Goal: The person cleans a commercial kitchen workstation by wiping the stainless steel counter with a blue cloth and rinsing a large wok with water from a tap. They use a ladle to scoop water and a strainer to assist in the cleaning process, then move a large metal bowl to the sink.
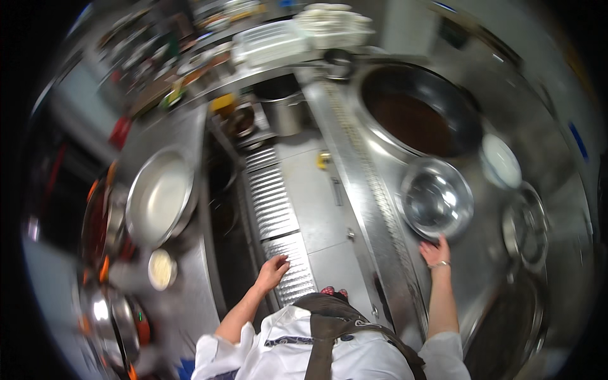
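My right hand point(434, 251) reaches over the right-hand steel counter, its fingers spread and a fingertip at the near rim of a shiny stainless steel bowl point(436, 202). That bowl rests on the counter, and its inside shows only reflections. Beyond it is a very large round metal wok or basin point(456, 111) with brown contents low inside. Over the floor grating, my left hand point(273, 273) hangs loosely curled, thumb apart from the fingers, holding nothing. A white bowl point(502, 161) stands right of the steel bowl.
On the left counter point(190, 285) are a wide metal basin point(161, 197) with pale contents and a small bowl of pale shreds point(162, 269). A tall steel pot point(287, 109) stands ahead, below stacked white trays point(270, 42). Slotted metal grating point(270, 204) runs along the tiled floor point(318, 204).
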`<state>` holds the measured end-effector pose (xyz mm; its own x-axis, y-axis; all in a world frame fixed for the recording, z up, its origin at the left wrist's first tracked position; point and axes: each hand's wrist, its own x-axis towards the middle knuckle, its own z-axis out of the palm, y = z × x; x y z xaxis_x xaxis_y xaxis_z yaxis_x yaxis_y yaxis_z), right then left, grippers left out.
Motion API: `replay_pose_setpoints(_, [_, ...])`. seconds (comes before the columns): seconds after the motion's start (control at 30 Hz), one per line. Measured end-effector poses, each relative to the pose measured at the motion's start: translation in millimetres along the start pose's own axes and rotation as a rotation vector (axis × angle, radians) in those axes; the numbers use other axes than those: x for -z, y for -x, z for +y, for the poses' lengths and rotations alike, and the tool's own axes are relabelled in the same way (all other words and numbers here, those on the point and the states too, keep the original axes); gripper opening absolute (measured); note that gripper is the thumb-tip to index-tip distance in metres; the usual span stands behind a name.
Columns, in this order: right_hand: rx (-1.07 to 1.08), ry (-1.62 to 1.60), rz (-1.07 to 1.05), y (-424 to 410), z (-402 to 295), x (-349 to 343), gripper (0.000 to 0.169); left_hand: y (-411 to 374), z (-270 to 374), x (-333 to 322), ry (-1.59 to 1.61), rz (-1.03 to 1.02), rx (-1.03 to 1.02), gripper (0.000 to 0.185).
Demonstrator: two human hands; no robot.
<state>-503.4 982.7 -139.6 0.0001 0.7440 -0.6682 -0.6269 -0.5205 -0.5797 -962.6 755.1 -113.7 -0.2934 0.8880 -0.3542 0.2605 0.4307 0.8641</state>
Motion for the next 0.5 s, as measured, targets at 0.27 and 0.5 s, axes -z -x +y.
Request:
replay_pose_setpoints(0.27, [0.208, -0.031, 0.249, -54, -12, 6, 0.029, 54, -7, 70, 0.167, 0.322, 0.159, 0.029])
replay_pose_setpoints(0.5, [0.411, 0.380, 0.036, 27, -28, -131, 0.011, 52, 13, 170, 0.559, 0.634, -0.001, 0.023])
